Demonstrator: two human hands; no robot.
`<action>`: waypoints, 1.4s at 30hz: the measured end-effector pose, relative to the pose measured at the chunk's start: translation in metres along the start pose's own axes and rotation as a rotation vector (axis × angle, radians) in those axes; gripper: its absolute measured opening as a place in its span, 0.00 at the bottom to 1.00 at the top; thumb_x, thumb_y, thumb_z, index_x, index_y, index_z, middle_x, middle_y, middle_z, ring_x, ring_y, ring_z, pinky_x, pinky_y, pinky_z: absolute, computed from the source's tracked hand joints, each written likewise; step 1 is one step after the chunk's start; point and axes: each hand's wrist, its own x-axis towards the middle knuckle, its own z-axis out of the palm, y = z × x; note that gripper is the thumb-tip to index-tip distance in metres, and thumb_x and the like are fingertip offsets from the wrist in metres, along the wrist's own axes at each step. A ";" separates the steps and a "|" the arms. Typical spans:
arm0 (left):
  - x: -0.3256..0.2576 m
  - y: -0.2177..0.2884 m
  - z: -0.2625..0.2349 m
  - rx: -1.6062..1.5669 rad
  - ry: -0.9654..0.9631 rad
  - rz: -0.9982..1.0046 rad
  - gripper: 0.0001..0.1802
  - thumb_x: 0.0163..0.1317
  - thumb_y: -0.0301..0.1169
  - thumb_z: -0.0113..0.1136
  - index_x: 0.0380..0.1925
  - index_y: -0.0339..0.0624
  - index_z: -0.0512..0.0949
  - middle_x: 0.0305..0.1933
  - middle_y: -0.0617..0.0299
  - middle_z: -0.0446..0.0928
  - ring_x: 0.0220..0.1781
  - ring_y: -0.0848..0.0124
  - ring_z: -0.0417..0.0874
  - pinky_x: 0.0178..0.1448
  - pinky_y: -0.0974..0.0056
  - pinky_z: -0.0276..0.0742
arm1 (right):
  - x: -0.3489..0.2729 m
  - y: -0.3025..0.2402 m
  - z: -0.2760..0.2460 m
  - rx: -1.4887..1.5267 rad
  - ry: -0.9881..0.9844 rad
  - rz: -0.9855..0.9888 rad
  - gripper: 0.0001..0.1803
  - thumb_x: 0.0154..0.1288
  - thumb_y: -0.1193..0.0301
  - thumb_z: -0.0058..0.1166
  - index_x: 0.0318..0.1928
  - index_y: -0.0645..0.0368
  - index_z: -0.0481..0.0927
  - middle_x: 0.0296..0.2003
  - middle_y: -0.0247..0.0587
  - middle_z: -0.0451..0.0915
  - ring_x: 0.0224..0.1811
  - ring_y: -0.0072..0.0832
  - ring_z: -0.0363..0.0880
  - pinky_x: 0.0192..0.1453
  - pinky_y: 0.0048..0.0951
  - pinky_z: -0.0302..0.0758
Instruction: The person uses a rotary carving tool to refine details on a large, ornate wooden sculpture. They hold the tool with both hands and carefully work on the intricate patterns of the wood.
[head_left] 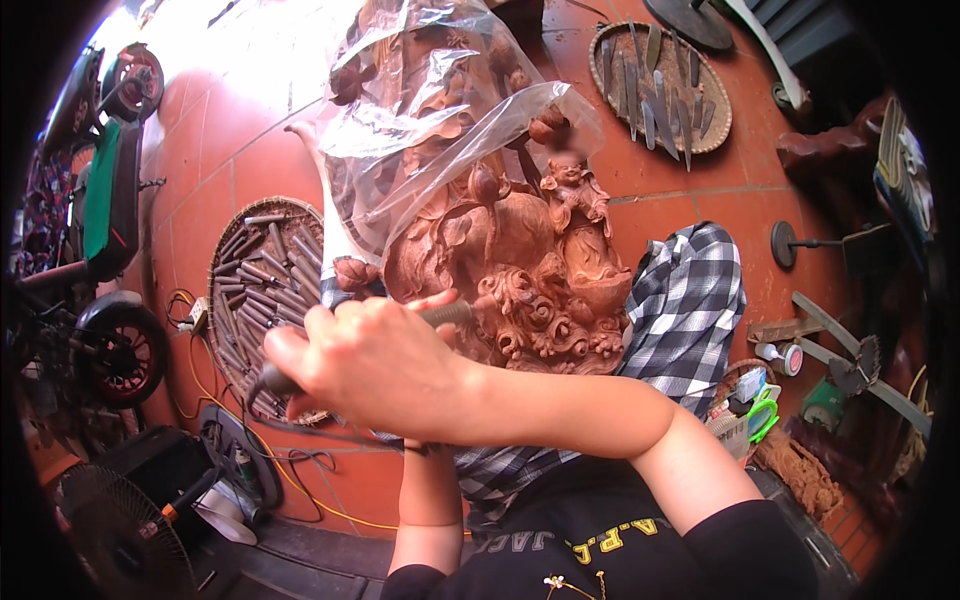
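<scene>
A reddish-brown wood carving (525, 240) stands before me between my knees, with a small robed figure, scrolls and lotus buds. Clear plastic film (430, 120) drapes its upper part. My right hand (370, 360) reaches across to the left, closed around a rod-shaped tool (447, 314) with a ribbed grey end against the carving's lower left side. The tool's dark rear end sticks out past the fist, a cord near it. My left forearm (430, 490) passes under the right wrist, which hides most of that hand.
On the left lies a woven basket (265, 205) full of chisel-like tools; another basket (720, 80) holds flat blades, far right. A motorbike (115, 250) and a black fan (125, 530) stand left. A yellow cord (270, 445) crosses the tiles. Clutter and a metal stand (785, 242) line the right.
</scene>
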 end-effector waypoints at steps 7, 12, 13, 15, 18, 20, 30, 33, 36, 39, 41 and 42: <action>0.020 -0.025 0.010 -0.078 -0.097 -0.262 0.16 0.66 0.24 0.63 0.54 0.36 0.79 0.53 0.56 0.85 0.52 0.72 0.82 0.57 0.66 0.75 | 0.018 0.022 0.011 -0.055 -0.056 0.192 0.27 0.59 0.47 0.63 0.39 0.60 0.77 0.29 0.48 0.82 0.30 0.43 0.87 0.32 0.40 0.83; 0.026 -0.028 0.011 -0.187 -0.100 -0.276 0.17 0.66 0.23 0.63 0.54 0.37 0.77 0.52 0.56 0.84 0.52 0.72 0.81 0.58 0.66 0.74 | 0.017 0.033 0.011 -0.084 -0.082 0.237 0.27 0.59 0.47 0.63 0.39 0.60 0.76 0.30 0.50 0.83 0.31 0.44 0.88 0.33 0.41 0.83; 0.026 -0.028 0.010 -0.204 -0.099 -0.279 0.17 0.66 0.22 0.63 0.54 0.37 0.77 0.52 0.57 0.84 0.52 0.72 0.81 0.58 0.66 0.74 | 0.017 0.034 0.011 -0.088 -0.095 0.246 0.27 0.59 0.46 0.63 0.39 0.60 0.76 0.31 0.50 0.83 0.31 0.44 0.88 0.33 0.41 0.83; 0.025 -0.027 0.008 -0.231 -0.086 -0.285 0.17 0.66 0.22 0.63 0.54 0.37 0.76 0.52 0.57 0.84 0.52 0.72 0.81 0.58 0.66 0.73 | 0.015 0.034 0.014 -0.114 -0.087 0.245 0.27 0.59 0.47 0.63 0.40 0.60 0.76 0.32 0.48 0.83 0.32 0.43 0.88 0.33 0.41 0.84; 0.022 -0.021 0.005 -0.283 -0.077 -0.296 0.17 0.66 0.22 0.63 0.54 0.37 0.75 0.51 0.57 0.84 0.52 0.72 0.81 0.59 0.66 0.73 | 0.013 0.029 0.015 -0.112 -0.093 0.243 0.26 0.60 0.47 0.63 0.40 0.59 0.77 0.32 0.46 0.83 0.33 0.42 0.88 0.34 0.39 0.84; 0.020 -0.015 0.001 -0.327 -0.067 -0.306 0.17 0.66 0.21 0.63 0.54 0.37 0.75 0.51 0.57 0.84 0.52 0.72 0.81 0.59 0.67 0.72 | 0.013 0.023 0.016 -0.120 -0.115 0.249 0.26 0.60 0.47 0.63 0.41 0.59 0.77 0.32 0.46 0.83 0.34 0.40 0.88 0.35 0.38 0.84; 0.022 -0.013 -0.002 -0.397 -0.063 -0.315 0.17 0.66 0.20 0.63 0.54 0.38 0.73 0.50 0.57 0.84 0.52 0.71 0.80 0.60 0.67 0.71 | 0.016 0.019 0.017 -0.145 -0.125 0.292 0.27 0.60 0.47 0.63 0.41 0.59 0.76 0.31 0.47 0.84 0.34 0.41 0.88 0.35 0.39 0.84; 0.030 -0.024 -0.005 -0.352 -0.070 -0.307 0.17 0.66 0.20 0.63 0.53 0.38 0.73 0.50 0.56 0.85 0.52 0.71 0.80 0.60 0.66 0.71 | 0.023 0.027 0.014 -0.148 -0.133 0.322 0.27 0.60 0.47 0.62 0.41 0.60 0.74 0.30 0.48 0.84 0.33 0.43 0.88 0.34 0.40 0.84; 0.032 -0.026 -0.004 -0.344 -0.081 -0.296 0.17 0.66 0.21 0.63 0.53 0.38 0.73 0.50 0.56 0.85 0.52 0.71 0.80 0.60 0.66 0.71 | 0.025 0.031 0.011 -0.181 -0.143 0.372 0.27 0.62 0.46 0.60 0.40 0.59 0.74 0.30 0.47 0.85 0.34 0.42 0.89 0.35 0.41 0.84; 0.031 -0.028 -0.005 -0.339 -0.086 -0.287 0.17 0.66 0.21 0.63 0.53 0.38 0.73 0.49 0.56 0.85 0.52 0.71 0.81 0.60 0.66 0.71 | 0.022 0.028 0.022 -0.177 -0.143 0.411 0.26 0.62 0.46 0.60 0.40 0.58 0.75 0.30 0.45 0.85 0.34 0.41 0.89 0.36 0.41 0.85; 0.029 -0.029 -0.006 -0.336 -0.087 -0.281 0.17 0.66 0.21 0.63 0.53 0.38 0.72 0.49 0.56 0.85 0.52 0.71 0.81 0.60 0.66 0.71 | 0.019 0.025 0.027 -0.187 -0.162 0.436 0.26 0.61 0.46 0.61 0.40 0.58 0.76 0.30 0.44 0.85 0.34 0.40 0.89 0.36 0.41 0.85; 0.029 -0.030 -0.006 -0.332 -0.088 -0.276 0.17 0.66 0.21 0.63 0.53 0.38 0.72 0.49 0.56 0.85 0.52 0.71 0.81 0.60 0.66 0.71 | 0.018 0.024 0.029 -0.192 -0.172 0.448 0.26 0.61 0.47 0.61 0.40 0.58 0.76 0.30 0.44 0.85 0.34 0.39 0.89 0.36 0.41 0.85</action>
